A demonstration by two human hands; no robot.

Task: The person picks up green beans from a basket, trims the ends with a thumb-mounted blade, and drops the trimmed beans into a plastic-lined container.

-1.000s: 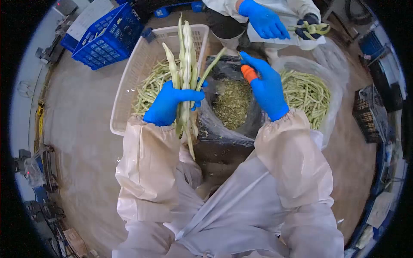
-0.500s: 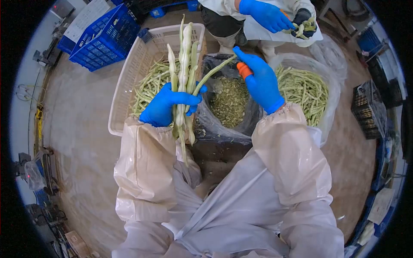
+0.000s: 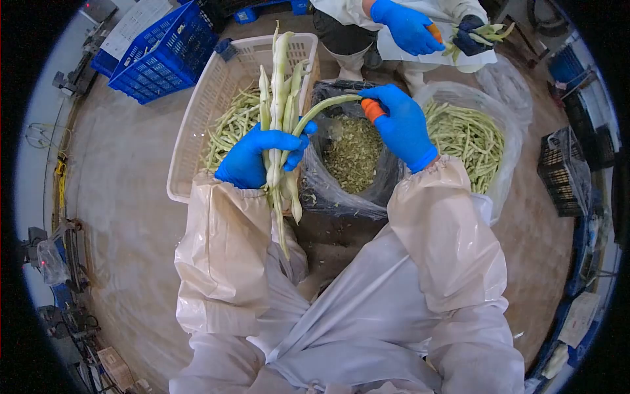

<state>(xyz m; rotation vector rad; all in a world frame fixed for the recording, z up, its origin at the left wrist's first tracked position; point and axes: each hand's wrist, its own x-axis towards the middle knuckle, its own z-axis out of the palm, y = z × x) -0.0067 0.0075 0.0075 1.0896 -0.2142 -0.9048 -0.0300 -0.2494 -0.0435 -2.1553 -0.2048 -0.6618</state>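
A gloved left hand point(image 3: 258, 155) clasps bean pods point(image 3: 279, 85) that jut above and below its fingers — one pod point(image 3: 330, 102) arcs between both hands, its tip pinched by the right hand point(image 3: 401, 128).

Pods point(image 3: 279, 92) part-hidden by left hand point(image 3: 248, 157)

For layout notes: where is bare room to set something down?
Bare floor lies left, below the blue crate and beside the white crate; a strip separates the clear bag and black crate. The middle is crowded: scrap bag, left hand, right hand and held beans.
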